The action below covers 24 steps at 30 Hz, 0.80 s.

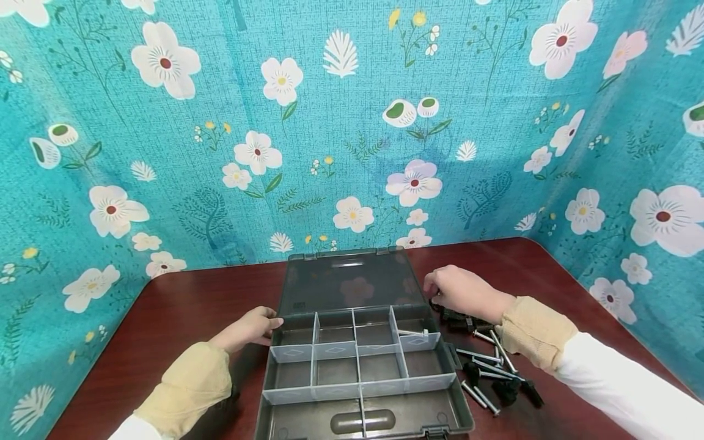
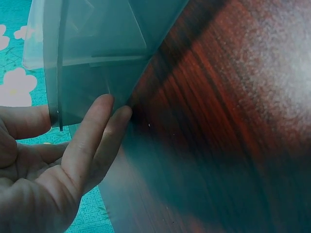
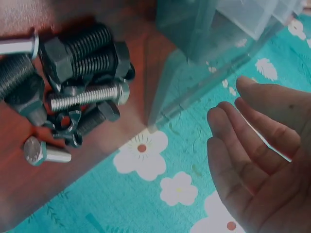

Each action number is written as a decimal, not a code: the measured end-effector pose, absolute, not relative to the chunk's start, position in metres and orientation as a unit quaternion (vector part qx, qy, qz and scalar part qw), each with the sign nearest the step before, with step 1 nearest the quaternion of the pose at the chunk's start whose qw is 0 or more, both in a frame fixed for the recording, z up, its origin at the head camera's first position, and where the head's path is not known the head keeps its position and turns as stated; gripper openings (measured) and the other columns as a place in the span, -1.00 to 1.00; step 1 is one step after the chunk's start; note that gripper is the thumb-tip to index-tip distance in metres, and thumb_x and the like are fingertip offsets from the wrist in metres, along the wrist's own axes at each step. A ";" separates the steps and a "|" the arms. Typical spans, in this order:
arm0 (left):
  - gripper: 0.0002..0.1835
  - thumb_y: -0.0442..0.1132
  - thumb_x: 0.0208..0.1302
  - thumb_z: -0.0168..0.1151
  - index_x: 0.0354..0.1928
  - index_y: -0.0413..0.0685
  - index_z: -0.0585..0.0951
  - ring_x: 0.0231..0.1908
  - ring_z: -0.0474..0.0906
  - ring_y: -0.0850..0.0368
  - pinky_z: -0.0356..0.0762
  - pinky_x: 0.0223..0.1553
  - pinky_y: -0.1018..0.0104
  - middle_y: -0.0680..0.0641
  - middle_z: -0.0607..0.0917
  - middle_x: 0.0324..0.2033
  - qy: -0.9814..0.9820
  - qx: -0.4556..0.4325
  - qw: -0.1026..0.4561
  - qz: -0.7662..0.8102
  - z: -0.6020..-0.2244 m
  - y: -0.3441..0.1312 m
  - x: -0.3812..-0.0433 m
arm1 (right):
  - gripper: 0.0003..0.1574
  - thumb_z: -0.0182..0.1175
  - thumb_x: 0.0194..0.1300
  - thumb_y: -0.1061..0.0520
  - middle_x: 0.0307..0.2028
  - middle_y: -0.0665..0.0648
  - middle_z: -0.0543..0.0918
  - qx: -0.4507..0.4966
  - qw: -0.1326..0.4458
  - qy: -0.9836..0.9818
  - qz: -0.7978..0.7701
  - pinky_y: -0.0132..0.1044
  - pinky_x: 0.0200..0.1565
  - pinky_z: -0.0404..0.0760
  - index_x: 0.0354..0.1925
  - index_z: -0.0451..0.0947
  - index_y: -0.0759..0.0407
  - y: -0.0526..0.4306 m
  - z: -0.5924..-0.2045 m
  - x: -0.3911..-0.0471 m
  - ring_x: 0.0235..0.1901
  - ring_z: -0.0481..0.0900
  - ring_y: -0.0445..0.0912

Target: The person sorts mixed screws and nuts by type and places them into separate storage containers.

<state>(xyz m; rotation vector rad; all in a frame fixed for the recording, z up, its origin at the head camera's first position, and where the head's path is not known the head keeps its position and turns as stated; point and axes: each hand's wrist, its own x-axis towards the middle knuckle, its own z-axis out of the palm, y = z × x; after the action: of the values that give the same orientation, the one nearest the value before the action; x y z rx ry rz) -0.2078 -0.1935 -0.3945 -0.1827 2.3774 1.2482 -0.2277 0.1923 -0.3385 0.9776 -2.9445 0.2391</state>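
- Bottom centre, the grey compartment box (image 1: 308, 418) stands open; one silver bolt (image 1: 412, 333) lies in its upper-right compartment.
- Lower right, silver bolts (image 1: 487, 398) and black bolts (image 3: 90, 65) are strewn on the red-brown table (image 1: 198, 305).
- Lower left, the left hand (image 1: 250, 328) grips the box's side wall between thumb and fingers.
- Right of centre, above the pile, the right hand (image 1: 459, 288) has loosely bent, parted fingers holding nothing.
- Behind, a flowered turquoise cloth (image 1: 308, 165).

High head view, forward and down, with box (image 1: 333, 370) at lower centre; near wrist views, same box at top.
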 end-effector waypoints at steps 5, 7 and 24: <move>-0.54 -0.38 0.35 -0.07 0.12 -0.68 0.17 -0.02 0.42 -0.32 0.60 -0.19 0.08 -0.49 0.41 -0.05 0.863 -0.061 0.221 0.450 -0.395 -0.194 -0.207 | -0.87 0.28 0.03 0.30 -0.43 0.04 0.62 0.289 0.003 -0.952 0.104 -0.25 -0.38 0.60 -0.35 0.61 0.21 0.199 -0.330 -0.232 -0.41 0.57 -0.12; -0.55 -0.38 0.34 -0.06 0.12 -0.67 0.19 -0.02 0.42 -0.30 0.61 -0.19 0.08 -0.48 0.42 -0.05 0.865 -0.061 0.218 0.448 -0.395 -0.195 -0.207 | -0.87 0.27 0.03 0.30 -0.43 0.05 0.62 0.279 -0.007 -0.954 0.112 -0.23 -0.38 0.61 -0.34 0.61 0.22 0.202 -0.327 -0.233 -0.41 0.58 -0.11; -0.53 -0.39 0.34 -0.07 0.13 -0.68 0.15 -0.04 0.43 -0.32 0.60 -0.19 0.05 -0.51 0.40 -0.05 0.857 -0.055 0.218 0.464 -0.398 -0.196 -0.208 | -0.70 0.17 0.18 0.24 -0.34 0.19 0.60 0.166 -0.116 -0.964 0.171 -0.33 -0.62 0.49 -0.13 0.54 0.42 0.229 -0.331 -0.256 -0.68 0.45 -0.12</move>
<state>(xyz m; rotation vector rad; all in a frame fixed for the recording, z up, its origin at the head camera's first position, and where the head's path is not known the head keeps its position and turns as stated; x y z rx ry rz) -0.2080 -0.1963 -0.3982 -0.1516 2.3723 1.2861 -0.2562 0.2291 -0.3313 0.5630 -3.2767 0.5807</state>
